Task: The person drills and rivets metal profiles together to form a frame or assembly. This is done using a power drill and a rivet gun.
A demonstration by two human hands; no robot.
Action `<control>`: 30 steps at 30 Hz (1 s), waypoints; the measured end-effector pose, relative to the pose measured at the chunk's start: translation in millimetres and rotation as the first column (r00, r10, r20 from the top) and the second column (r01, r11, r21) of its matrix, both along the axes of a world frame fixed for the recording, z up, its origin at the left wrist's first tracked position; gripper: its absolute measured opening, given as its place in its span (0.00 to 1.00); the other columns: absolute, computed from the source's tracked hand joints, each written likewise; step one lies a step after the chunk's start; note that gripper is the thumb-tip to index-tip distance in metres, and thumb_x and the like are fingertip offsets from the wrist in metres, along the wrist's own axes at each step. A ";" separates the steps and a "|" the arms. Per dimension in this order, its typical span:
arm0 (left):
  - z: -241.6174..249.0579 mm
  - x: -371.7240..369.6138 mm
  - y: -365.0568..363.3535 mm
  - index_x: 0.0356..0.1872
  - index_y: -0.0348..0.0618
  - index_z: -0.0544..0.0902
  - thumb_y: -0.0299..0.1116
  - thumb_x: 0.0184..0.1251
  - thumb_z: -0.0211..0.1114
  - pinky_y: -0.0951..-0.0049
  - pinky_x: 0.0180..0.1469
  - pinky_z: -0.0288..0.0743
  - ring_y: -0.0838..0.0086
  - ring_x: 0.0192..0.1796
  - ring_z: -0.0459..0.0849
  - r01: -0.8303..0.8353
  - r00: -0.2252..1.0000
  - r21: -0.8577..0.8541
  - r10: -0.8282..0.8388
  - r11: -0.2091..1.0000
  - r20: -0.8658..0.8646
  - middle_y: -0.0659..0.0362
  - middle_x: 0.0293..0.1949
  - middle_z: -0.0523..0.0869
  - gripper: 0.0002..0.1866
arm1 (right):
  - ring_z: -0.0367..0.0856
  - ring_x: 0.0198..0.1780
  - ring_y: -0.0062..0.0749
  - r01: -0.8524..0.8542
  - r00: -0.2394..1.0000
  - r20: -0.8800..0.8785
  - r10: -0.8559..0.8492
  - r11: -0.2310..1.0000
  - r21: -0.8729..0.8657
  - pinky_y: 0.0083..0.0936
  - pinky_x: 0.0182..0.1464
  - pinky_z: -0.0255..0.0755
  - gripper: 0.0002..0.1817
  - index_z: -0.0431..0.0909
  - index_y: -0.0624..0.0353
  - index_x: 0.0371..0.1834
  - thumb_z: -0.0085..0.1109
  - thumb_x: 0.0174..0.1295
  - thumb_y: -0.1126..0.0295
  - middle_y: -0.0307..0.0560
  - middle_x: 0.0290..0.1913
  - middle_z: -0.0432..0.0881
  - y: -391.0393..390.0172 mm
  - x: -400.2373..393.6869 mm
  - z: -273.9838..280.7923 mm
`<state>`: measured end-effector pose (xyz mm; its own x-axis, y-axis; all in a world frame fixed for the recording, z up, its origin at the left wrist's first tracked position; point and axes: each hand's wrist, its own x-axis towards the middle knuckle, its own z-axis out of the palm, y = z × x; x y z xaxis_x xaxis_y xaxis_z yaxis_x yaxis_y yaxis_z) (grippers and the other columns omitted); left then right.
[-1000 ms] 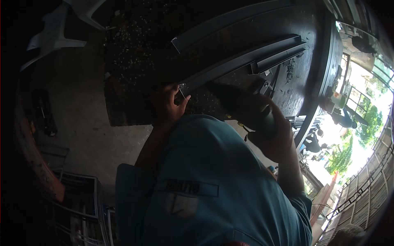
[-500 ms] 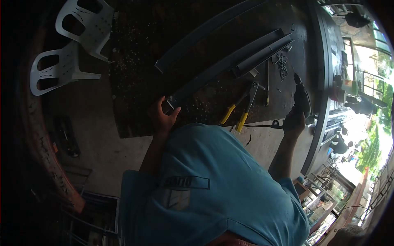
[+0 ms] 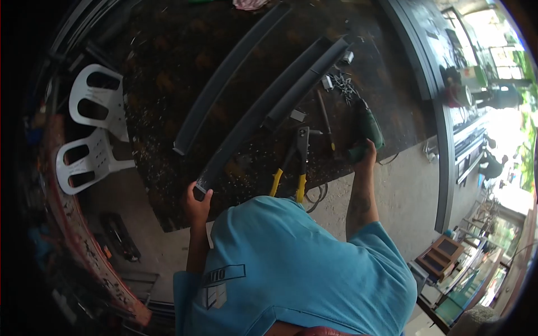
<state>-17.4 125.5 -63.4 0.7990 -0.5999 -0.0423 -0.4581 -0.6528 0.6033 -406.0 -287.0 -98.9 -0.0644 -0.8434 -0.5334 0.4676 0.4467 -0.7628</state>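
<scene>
My left hand [image 3: 198, 203] grips the near end of a long dark metal channel [image 3: 246, 119] lying across the dark table [image 3: 162, 106]. On the right, my right hand [image 3: 367, 150] is wrapped round the handle of a green power drill [image 3: 368, 126], whose tip points at a pile of rivets [image 3: 346, 88]. Between the hands lies a riveter [image 3: 302, 154] with yellow grips. A shorter channel [image 3: 305, 84] rests beside the held one, and a separate channel [image 3: 224, 84] lies farther left. A thin tool [image 3: 325, 119] is beside the riveter.
White plastic chairs [image 3: 92, 158] stand at the table's left. Small metal pieces [image 3: 297, 115] lie near the channels. A long grey bar [image 3: 444, 168] runs along the right side. Beyond it are a bucket [image 3: 458, 96] and distant people. A cable [image 3: 320, 199] hangs at the near edge.
The camera view has shifted, with the table scene now lower and more to the left. The drill has come nearer the rivets; my left hand stays at the channel's end.
</scene>
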 end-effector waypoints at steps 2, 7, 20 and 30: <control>9.1 -3.7 -5.3 0.52 0.41 0.78 0.43 0.48 0.77 0.53 0.54 0.72 0.49 0.50 0.81 -0.038 0.999 0.041 0.039 0.998 -0.002 0.46 0.47 0.83 0.30 | 0.81 0.44 0.44 0.037 0.940 -0.341 -0.024 0.999 0.033 0.38 0.47 0.76 0.22 0.73 0.66 0.53 0.61 0.58 0.64 0.56 0.47 0.79 3.3 7.1 13.4; 7.6 -8.7 -2.9 0.56 0.40 0.77 0.41 0.52 0.74 0.55 0.58 0.71 0.49 0.55 0.79 -0.042 0.999 0.106 0.038 0.993 0.037 0.44 0.52 0.82 0.31 | 0.79 0.49 0.50 -0.370 0.018 -0.878 -0.477 0.813 -0.450 0.39 0.53 0.72 0.19 0.79 0.59 0.50 0.60 0.52 0.72 0.52 0.42 0.83 -9.7 38.8 39.8; 16.9 -16.4 -6.6 0.56 0.39 0.77 0.37 0.53 0.73 0.56 0.58 0.71 0.47 0.55 0.79 -0.073 0.997 0.165 0.074 0.984 0.005 0.44 0.52 0.82 0.29 | 0.79 0.44 0.33 -0.864 -0.452 -0.822 -0.346 0.399 0.307 0.33 0.44 0.67 0.11 0.75 0.49 0.45 0.51 0.60 0.69 0.38 0.31 0.84 -41.0 52.6 33.3; 21.7 -39.5 -3.4 0.65 0.39 0.71 0.52 0.60 0.67 0.56 0.61 0.70 0.48 0.61 0.74 -0.070 0.915 -0.084 0.097 0.994 0.392 0.41 0.58 0.76 0.36 | 0.84 0.35 0.56 -0.825 -0.033 -0.941 0.338 0.522 0.216 0.43 0.41 0.80 0.12 0.82 0.67 0.27 0.59 0.45 0.67 0.66 0.33 0.81 89.4 104.8 31.1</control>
